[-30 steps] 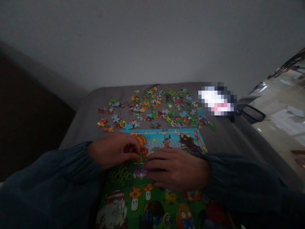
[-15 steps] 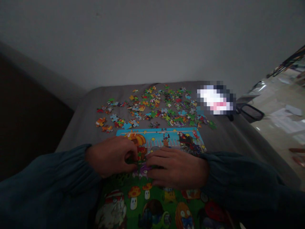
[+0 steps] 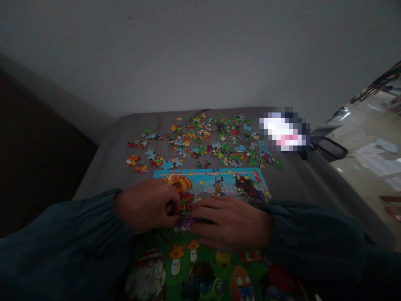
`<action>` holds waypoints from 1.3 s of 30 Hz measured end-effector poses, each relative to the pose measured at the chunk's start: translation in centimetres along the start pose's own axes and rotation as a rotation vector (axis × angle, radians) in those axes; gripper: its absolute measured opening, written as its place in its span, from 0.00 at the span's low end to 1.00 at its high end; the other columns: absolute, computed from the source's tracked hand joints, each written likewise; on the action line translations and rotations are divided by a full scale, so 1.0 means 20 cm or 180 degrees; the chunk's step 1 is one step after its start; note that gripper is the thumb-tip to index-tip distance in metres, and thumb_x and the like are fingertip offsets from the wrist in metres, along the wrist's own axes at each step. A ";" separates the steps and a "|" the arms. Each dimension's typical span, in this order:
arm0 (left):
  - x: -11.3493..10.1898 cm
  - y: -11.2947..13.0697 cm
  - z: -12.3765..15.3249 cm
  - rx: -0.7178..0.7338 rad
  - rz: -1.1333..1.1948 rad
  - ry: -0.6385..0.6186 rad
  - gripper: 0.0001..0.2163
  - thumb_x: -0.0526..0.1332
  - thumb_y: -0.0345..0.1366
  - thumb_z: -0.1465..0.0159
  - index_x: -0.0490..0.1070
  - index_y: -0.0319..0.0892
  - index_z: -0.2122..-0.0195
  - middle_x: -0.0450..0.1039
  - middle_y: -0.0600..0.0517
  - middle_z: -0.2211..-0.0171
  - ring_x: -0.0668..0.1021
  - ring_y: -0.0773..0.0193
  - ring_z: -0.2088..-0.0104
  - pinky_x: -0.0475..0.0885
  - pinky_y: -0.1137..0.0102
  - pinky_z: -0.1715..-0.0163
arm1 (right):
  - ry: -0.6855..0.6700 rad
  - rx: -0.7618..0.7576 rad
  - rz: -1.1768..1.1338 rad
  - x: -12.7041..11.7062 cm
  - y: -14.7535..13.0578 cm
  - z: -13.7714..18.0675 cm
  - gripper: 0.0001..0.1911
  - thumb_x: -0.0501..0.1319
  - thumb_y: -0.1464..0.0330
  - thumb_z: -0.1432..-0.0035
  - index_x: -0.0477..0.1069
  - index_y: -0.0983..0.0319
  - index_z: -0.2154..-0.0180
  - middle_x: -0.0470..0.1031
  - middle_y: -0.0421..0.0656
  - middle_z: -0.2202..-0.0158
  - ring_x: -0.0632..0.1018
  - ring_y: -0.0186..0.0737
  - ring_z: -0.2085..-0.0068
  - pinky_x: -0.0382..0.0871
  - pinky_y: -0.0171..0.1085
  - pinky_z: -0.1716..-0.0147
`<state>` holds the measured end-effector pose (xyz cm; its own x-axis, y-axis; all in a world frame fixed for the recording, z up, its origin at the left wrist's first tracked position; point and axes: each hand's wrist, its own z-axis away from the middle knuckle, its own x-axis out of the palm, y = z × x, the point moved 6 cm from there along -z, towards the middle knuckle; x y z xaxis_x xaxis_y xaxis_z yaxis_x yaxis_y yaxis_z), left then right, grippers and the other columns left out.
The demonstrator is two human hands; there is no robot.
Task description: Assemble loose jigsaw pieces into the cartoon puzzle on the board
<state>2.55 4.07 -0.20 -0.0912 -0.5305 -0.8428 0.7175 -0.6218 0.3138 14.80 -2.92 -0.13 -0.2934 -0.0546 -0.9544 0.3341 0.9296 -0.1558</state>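
A colourful cartoon puzzle picture lies on a grey surface in front of me. My left hand rests on its left part, fingers curled and pinched together at the tips; what they pinch is too small to make out. My right hand lies flat on the picture just to the right, fingers stretched out leftward, their tips meeting the left hand's fingertips. Both arms wear dark teal sleeves. Several loose puzzle pieces are scattered beyond the picture.
The grey surface ends at a pale wall behind and drops off at its left edge. A blurred white and pink object sits at the back right. A black-framed thing lies beside it.
My left hand has drawn slightly toward me and its fingers have curled tighter. The right hand has stayed nearly in place.
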 end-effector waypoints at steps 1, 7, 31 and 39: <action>0.00 0.00 0.00 0.0009 0.0016 0.0024 0.05 0.62 0.34 0.47 0.79 0.47 0.72 0.76 0.56 0.77 0.75 0.67 0.76 0.61 0.74 0.77 | 0.0013 0.0005 0.0014 0.00 0.00 0.00 0.14 0.50 0.66 0.32 0.71 0.63 0.56 0.73 0.45 0.53 0.70 0.41 0.49 0.69 0.40 0.53; 0.00 -0.01 0.01 -0.0008 0.0014 0.0024 0.05 0.62 0.34 0.48 0.79 0.47 0.73 0.75 0.57 0.79 0.74 0.68 0.78 0.58 0.74 0.78 | 0.0052 -0.0018 0.0067 0.00 0.00 0.00 0.12 0.51 0.67 0.33 0.72 0.64 0.57 0.73 0.46 0.55 0.71 0.40 0.49 0.70 0.39 0.54; -0.01 0.01 0.01 0.0018 -0.0120 -0.0066 0.06 0.61 0.33 0.47 0.79 0.47 0.73 0.76 0.57 0.78 0.74 0.68 0.78 0.58 0.74 0.79 | 0.0065 0.0029 0.0082 0.00 0.00 -0.01 0.13 0.50 0.68 0.32 0.72 0.64 0.58 0.74 0.45 0.56 0.72 0.40 0.51 0.71 0.39 0.56; -0.01 0.02 0.00 -0.0057 -0.0345 0.0033 0.06 0.61 0.32 0.47 0.78 0.47 0.74 0.76 0.55 0.78 0.73 0.66 0.77 0.55 0.72 0.78 | -0.0100 -0.0103 -0.0113 0.00 0.00 0.00 0.14 0.51 0.64 0.33 0.72 0.65 0.56 0.73 0.47 0.53 0.69 0.43 0.47 0.70 0.41 0.51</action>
<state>2.86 3.89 0.18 -0.1618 -0.4548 -0.8758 0.7161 -0.6648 0.2129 14.86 -2.86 -0.07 -0.2762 -0.0987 -0.9560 0.2945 0.9382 -0.1819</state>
